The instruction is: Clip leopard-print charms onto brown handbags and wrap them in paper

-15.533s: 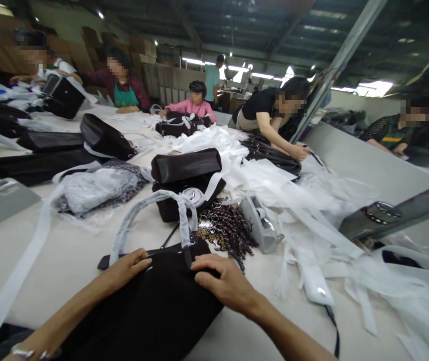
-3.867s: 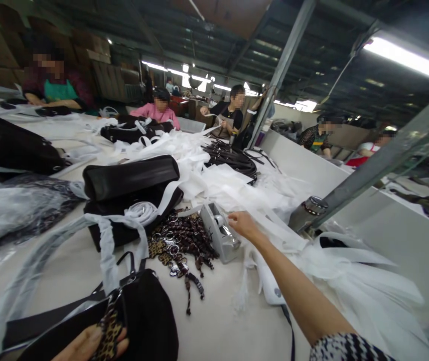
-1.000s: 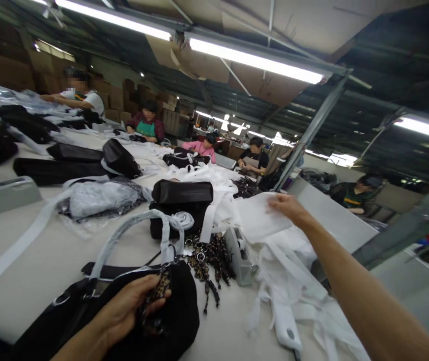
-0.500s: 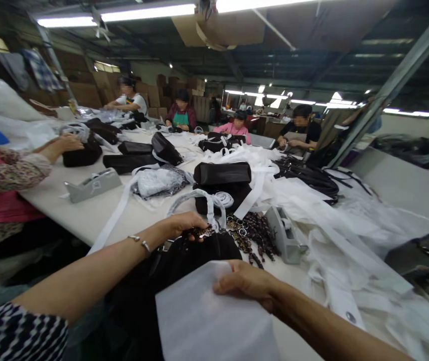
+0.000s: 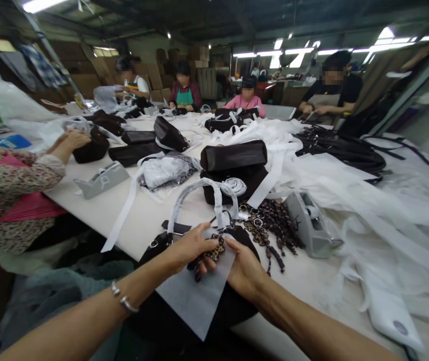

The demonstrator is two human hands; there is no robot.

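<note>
A dark handbag (image 5: 237,306) stands at the table's near edge, its handles (image 5: 193,188) wrapped in whitish covering. Over its front my left hand (image 5: 193,249) grips a leopard-patterned charm (image 5: 217,246) with dark beaded strands. My right hand (image 5: 245,265) pinches the upper edge of a white sheet of paper (image 5: 201,301) close beside the charm. That sheet lies behind my left hand, against the bag, with one corner pointing down. More beaded charms (image 5: 270,225) are heaped on the table just right of the bag.
Grey tape dispensers stand at right (image 5: 308,225) and left (image 5: 103,179). Finished dark bags (image 5: 233,156) and a plastic-wrapped bundle (image 5: 167,170) lie beyond. White paper strips (image 5: 334,185) cover the right side. A co-worker's hands (image 5: 69,143) work at left; other people sit across the table.
My right hand has brought the white sheet up and in against the bag, behind the charm. My left hand has come down with the charm from near the handle, and the view has tilted down.
</note>
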